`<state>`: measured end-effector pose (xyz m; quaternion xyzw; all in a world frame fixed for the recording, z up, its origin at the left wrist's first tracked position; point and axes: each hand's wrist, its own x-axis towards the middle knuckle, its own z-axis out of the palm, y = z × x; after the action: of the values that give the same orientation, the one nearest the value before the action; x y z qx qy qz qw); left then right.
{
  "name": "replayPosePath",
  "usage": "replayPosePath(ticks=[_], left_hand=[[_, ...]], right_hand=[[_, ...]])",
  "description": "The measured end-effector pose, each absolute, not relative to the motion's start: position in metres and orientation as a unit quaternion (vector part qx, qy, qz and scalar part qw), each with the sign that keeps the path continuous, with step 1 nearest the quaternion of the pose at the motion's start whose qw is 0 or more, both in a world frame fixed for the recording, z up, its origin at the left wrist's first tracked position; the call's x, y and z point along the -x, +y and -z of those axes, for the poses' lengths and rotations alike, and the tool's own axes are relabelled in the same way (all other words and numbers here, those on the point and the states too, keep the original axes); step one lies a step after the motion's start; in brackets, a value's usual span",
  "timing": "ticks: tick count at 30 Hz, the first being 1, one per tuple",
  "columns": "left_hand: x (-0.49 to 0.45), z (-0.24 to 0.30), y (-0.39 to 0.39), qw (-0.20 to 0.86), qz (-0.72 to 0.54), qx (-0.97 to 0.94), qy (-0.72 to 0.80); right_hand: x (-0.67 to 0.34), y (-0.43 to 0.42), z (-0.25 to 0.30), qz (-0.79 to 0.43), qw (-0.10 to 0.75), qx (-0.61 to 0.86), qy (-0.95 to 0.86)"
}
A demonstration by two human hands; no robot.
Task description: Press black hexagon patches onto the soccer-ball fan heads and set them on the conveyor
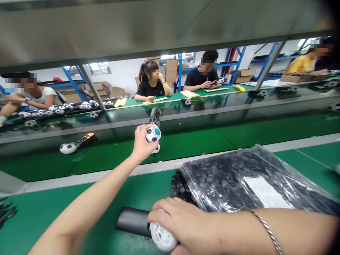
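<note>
Evidently, the left hand grips a black-patched white ball-headed gadget, while the right hand grasps a black-handled white openwork ball, its visible face not yet patched.

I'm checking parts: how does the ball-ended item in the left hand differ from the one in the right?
The left item has black patches and a teal disc; the right item shows bare white lattice. The left item is held out over the green belt, its long end pointing away; the right item is low at the green bench, its long black end pointing left. Both have white ball ends.
</note>
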<state>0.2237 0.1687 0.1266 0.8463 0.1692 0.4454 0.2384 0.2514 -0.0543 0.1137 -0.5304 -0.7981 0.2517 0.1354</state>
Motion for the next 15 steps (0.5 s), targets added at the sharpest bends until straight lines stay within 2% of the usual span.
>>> replayPosePath(ticks=[2,4,7,8,10,15], left_hand=[[-0.215,-0.125,0.177,0.153,-0.443,-0.864,0.183],[-0.211,-0.119,0.188,0.116,-0.434,-0.868,0.212],[-0.209,-0.103,0.208,0.103,-0.417,-0.864,0.262],[-0.209,-0.097,0.216,0.107,-0.414,-0.861,0.276],[-0.208,-0.083,0.23,0.126,-0.416,-0.847,0.306],[-0.202,-0.048,0.265,0.185,-0.402,-0.805,0.395]], right_hand=[[-0.256,-0.055,-0.118,-0.289,0.176,0.511,-0.791],[-0.274,-0.051,-0.121,-0.306,0.23,0.535,-0.753],[-0.329,-0.036,-0.118,-0.218,0.261,0.713,-0.613],[-0.353,-0.031,-0.116,-0.166,0.231,0.77,-0.571],[-0.4,-0.024,-0.111,-0.106,0.114,0.862,-0.483],[-0.471,-0.028,-0.105,-0.125,0.033,0.917,-0.377]])
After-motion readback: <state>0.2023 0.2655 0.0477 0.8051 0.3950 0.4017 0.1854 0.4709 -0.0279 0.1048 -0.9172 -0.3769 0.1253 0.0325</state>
